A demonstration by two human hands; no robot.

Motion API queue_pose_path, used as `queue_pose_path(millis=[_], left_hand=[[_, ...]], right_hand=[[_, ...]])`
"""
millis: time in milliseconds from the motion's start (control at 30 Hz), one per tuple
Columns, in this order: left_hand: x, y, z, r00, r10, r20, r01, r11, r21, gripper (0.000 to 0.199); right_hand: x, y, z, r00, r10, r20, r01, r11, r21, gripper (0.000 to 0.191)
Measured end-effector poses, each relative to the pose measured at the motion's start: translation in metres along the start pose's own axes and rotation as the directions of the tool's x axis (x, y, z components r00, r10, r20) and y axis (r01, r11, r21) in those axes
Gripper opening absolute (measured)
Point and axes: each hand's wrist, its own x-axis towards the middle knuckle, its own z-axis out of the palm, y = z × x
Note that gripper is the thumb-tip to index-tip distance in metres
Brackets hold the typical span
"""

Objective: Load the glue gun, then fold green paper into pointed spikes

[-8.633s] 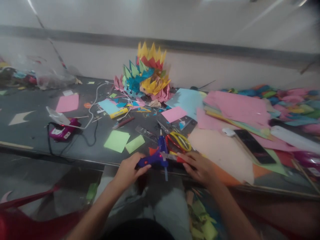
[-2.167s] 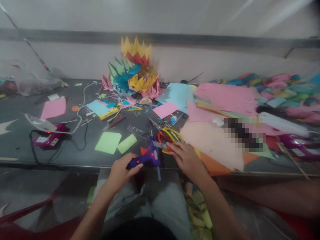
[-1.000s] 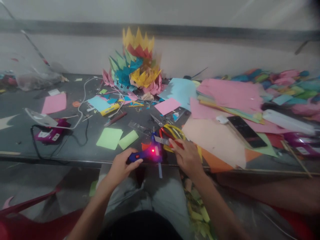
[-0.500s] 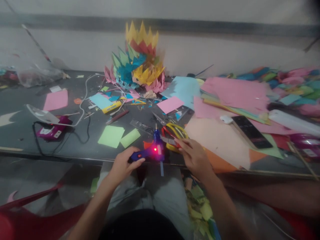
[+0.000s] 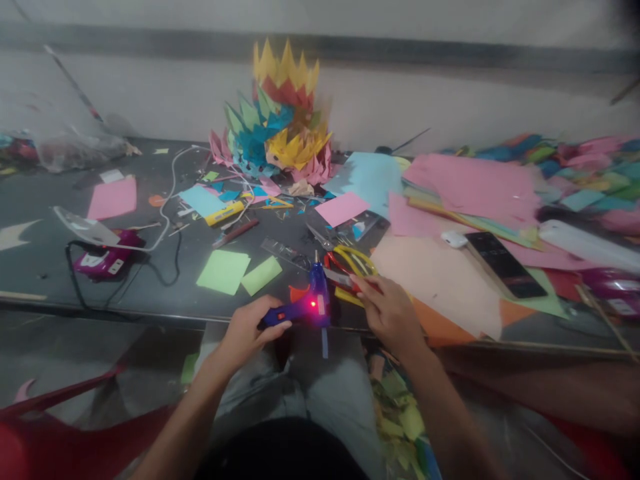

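My left hand (image 5: 250, 327) is closed around the handle of a blue glue gun (image 5: 319, 297). Its red light glows, its nozzle points away from me, and a glue stick (image 5: 325, 343) juts from the rear over the table edge. Close beside the gun, my right hand (image 5: 393, 310) is closed on a red-handled blade (image 5: 340, 278), whose flat grey end reaches toward the gun's barrel. Just beyond that hand lie yellow looped handles (image 5: 357, 257), partly hidden, with scissor blades (image 5: 319, 235) near them. Light green paper squares (image 5: 223, 272) lie left of the gun.
At the back of the dark table (image 5: 165, 287) stands a spiky folded-paper model (image 5: 280, 133). Pink sheets (image 5: 470, 190) and a phone (image 5: 505, 263) lie at right. A purple power socket (image 5: 107, 253) with cables sits at left. Paper scraps (image 5: 400, 413) fill something below the edge.
The glue gun has shifted slightly to the right and toward me in my left hand. My right hand stays in nearly the same place, still holding the red-handled blade.
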Motion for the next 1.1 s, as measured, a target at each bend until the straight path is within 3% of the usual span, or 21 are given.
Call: queue_pose_path(millis=[233, 533, 867, 1100], left_hand=[[0.001, 0.003, 0.000, 1.000, -0.012, -0.014, 0.012, 1.000, -0.001, 0.025], [0.001, 0.003, 0.000, 1.000, -0.012, -0.022, 0.013, 1.000, 0.021, 0.025], [0.001, 0.001, 0.001, 0.998, 0.057, -0.021, -0.055, 0.997, 0.048, 0.026], [0.001, 0.003, -0.002, 1.000, -0.011, 0.004, 0.011, 1.000, 0.013, 0.025]], right_hand=[[-0.001, 0.000, -0.005, 0.994, 0.081, -0.068, -0.080, 0.997, 0.019, 0.035], [-0.005, -0.012, -0.015, 0.994, -0.110, 0.002, 0.109, 0.993, 0.041, 0.037], [-0.002, -0.011, -0.006, 0.994, -0.108, -0.008, 0.107, 0.993, -0.039, 0.035], [-0.004, -0.007, 0.002, 0.990, -0.119, -0.078, 0.108, 0.985, -0.131, 0.045]])
